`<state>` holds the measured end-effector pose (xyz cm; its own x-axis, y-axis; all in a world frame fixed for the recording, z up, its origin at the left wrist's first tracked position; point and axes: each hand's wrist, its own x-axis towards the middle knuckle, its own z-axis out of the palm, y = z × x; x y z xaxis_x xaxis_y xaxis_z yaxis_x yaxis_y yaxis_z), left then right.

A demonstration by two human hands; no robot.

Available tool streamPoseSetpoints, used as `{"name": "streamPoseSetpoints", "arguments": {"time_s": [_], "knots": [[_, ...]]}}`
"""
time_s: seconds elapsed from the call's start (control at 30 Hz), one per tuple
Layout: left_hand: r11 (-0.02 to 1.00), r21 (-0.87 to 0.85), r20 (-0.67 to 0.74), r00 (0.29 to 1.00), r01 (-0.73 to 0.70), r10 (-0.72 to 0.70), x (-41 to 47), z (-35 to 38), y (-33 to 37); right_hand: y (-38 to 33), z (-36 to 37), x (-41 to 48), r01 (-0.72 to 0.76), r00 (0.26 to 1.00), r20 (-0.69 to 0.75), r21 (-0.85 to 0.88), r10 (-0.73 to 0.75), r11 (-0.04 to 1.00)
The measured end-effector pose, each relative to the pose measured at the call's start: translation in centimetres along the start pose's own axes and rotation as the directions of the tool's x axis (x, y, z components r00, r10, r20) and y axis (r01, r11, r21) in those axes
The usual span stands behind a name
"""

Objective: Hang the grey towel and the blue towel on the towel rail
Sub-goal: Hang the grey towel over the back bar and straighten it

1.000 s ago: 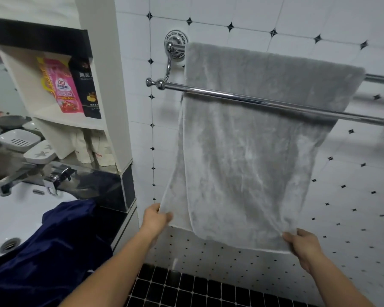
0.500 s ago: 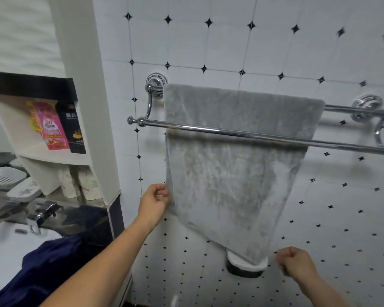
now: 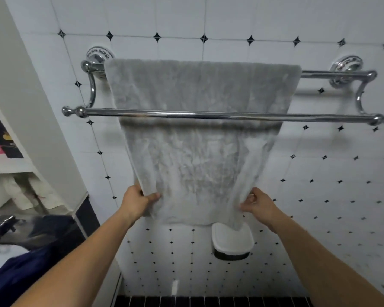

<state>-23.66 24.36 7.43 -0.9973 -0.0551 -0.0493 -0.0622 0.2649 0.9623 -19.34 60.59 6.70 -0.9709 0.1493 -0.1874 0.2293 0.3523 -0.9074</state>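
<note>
The grey towel [image 3: 193, 151] hangs over the back bar of the chrome double towel rail [image 3: 231, 114] and drops behind the front bar. My left hand [image 3: 136, 201] pinches its lower left edge. My right hand [image 3: 258, 203] grips its lower right edge, where the cloth bunches. The blue towel [image 3: 29, 262] lies in a dark heap over the sink edge at the lower left, touched by neither hand.
A white soap dish [image 3: 232, 241] is fixed to the tiled wall just under the grey towel. A shelf unit [image 3: 13, 165] with packets stands at the left, with a tap [image 3: 0, 229] below it. Black floor tiles [image 3: 208, 302] run along the bottom.
The view has tilted up and closer to the rail. My right hand, apart from the towel before, has taken hold of its lower right edge; my left hand has slid lower on the left edge.
</note>
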Motion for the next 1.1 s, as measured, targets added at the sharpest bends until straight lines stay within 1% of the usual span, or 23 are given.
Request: {"name": "streamPoseSetpoints", "arguments": {"time_s": [0.07, 0.13, 0.17, 0.23, 0.27, 0.3, 0.37, 0.4, 0.47, 0.53, 0.63, 0.7, 0.77, 0.8, 0.87, 0.9, 0.93, 1.0, 1.03, 1.1], "knots": [[0.999, 0.035, -0.032, 0.999, 0.04, -0.039, -0.1, 0.1, -2.0, 1.7, 1.0, 0.1, -0.049, 0.997, 0.058, 0.034, 0.047, 0.998], [0.993, 0.097, -0.127, 0.991, 0.063, -0.05, -0.2, -0.3, -3.3, 3.4, 1.7, 0.5, -0.089, 0.994, 0.073, 0.03, 0.086, 0.996], [0.989, 0.133, -0.178, 0.983, 0.065, -0.041, -0.3, -0.7, -3.6, 4.1, 2.1, 0.7, -0.108, 0.992, 0.071, 0.05, 0.104, 0.993], [0.975, 0.218, -0.255, 0.967, 0.033, 0.024, -0.4, -1.7, -4.2, 4.9, 3.1, 1.0, -0.136, 0.99, 0.059, 0.107, 0.13, 0.985], [0.974, 0.224, -0.282, 0.959, 0.021, 0.044, -0.3, -2.1, -4.3, 5.3, 3.7, 1.1, -0.139, 0.99, 0.048, 0.147, 0.133, 0.979], [0.981, 0.194, -0.282, 0.959, 0.017, 0.039, -0.1, -2.5, -4.3, 5.7, 4.3, 1.0, -0.132, 0.991, 0.035, 0.192, 0.128, 0.972], [0.995, 0.087, -0.23, 0.973, 0.041, -0.02, 0.1, -2.9, -4.1, 6.5, 4.9, 0.5, -0.102, 0.995, 0.019, 0.27, 0.1, 0.957], [0.997, 0.067, -0.199, 0.979, 0.044, -0.03, 0.2, -3.1, -4.2, 7.0, 4.8, 0.2, -0.092, 0.996, 0.031, 0.304, 0.087, 0.948], [0.996, 0.083, -0.157, 0.987, 0.035, -0.021, 0.3, -3.2, -4.4, 8.1, 3.9, -0.3, -0.098, 0.994, 0.072, 0.36, 0.078, 0.928], [0.998, 0.061, -0.132, 0.991, 0.035, -0.027, 0.2, -3.3, -4.7, 8.9, 2.5, -0.4, -0.104, 0.994, 0.079, 0.396, 0.079, 0.912], [0.999, 0.02, -0.118, 0.993, 0.025, -0.022, 0.0, -2.8, -5.2, 9.2, 1.0, -0.2, -0.112, 0.994, 0.053, 0.37, 0.099, 0.922], [0.998, -0.053, -0.13, 0.991, 0.032, -0.039, -0.1, -2.2, -5.3, 9.4, 0.7, -0.2, -0.118, 0.993, 0.023, 0.355, 0.118, 0.927], [0.99, -0.132, -0.108, 0.992, 0.056, -0.07, -0.4, -1.3, -5.3, 9.4, 0.8, -0.2, -0.131, 0.989, -0.019, 0.377, 0.149, 0.917], [0.979, -0.19, -0.087, 0.992, 0.07, -0.088, -0.7, -0.8, -5.2, 9.6, 0.9, -0.4, -0.148, 0.987, 0.0, 0.399, 0.161, 0.905], [0.948, -0.3, -0.018, 0.993, 0.109, -0.119, -1.4, 0.3, -5.3, 10.3, 1.7, -0.8, -0.206, 0.978, 0.091, 0.458, 0.185, 0.865], [0.936, -0.322, 0.018, 0.989, 0.142, -0.144, -1.7, 1.0, -5.6, 10.7, 2.2, -1.2, -0.235, 0.972, 0.141, 0.484, 0.19, 0.843], [0.935, -0.31, 0.054, 0.985, 0.173, -0.164, -2.1, 1.9, -6.0, 11.1, 2.8, -1.6, -0.256, 0.964, 0.186, 0.489, 0.187, 0.834], [0.956, -0.207, 0.095, 0.977, 0.206, -0.19, -3.0, 3.4, -6.8, 12.2, 3.7, -2.5, -0.261, 0.958, 0.221, 0.419, 0.182, 0.87], [0.96, -0.185, 0.098, 0.976, 0.211, -0.196, -3.3, 4.0, -7.1, 12.7, 3.9, -2.7, -0.253, 0.961, 0.209, 0.391, 0.183, 0.885], [0.948, -0.234, 0.054, 0.976, 0.217, -0.21, -3.3, 4.2, -7.5, 13.4, 3.6, -2.9, -0.253, 0.966, 0.16, 0.41, 0.203, 0.877]]}}
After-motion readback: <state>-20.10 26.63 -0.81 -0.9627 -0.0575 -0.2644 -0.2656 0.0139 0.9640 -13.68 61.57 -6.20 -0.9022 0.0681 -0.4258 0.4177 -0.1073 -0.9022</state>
